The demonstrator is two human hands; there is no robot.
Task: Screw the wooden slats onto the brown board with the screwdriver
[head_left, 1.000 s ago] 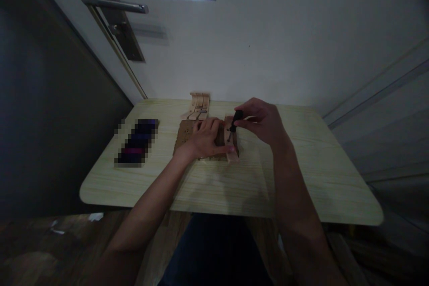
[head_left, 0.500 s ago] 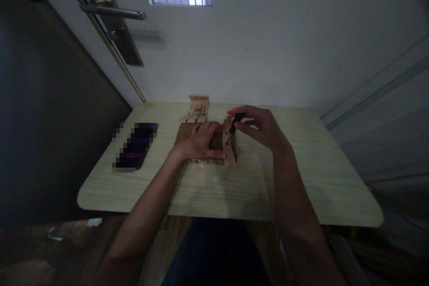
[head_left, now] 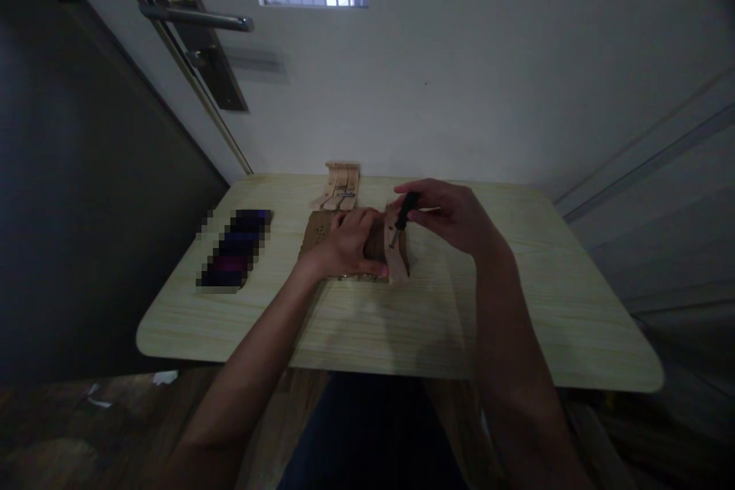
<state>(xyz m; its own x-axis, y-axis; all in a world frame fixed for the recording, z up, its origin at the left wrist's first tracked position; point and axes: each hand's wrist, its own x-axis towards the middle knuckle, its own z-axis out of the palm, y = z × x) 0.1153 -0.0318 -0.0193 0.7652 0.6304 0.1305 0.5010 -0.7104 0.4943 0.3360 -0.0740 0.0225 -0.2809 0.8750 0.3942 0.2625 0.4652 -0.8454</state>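
Left hand (head_left: 346, 246) lies spread on brown board (head_left: 314, 228); right hand (head_left: 451, 213) pinches black-handled screwdriver (head_left: 407, 209), slanted down to pale wooden strip (head_left: 397, 263) just right of left hand.

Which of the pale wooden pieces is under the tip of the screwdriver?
The strip across the right end of the brown board, below the screwdriver in the right hand; the other pieces lie beyond the board.

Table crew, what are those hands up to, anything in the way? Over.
Left hand spread over brown board. Right hand gripping black-handled screwdriver, tip at pale wooden strip. Pixelated dark object off left, not in the way.
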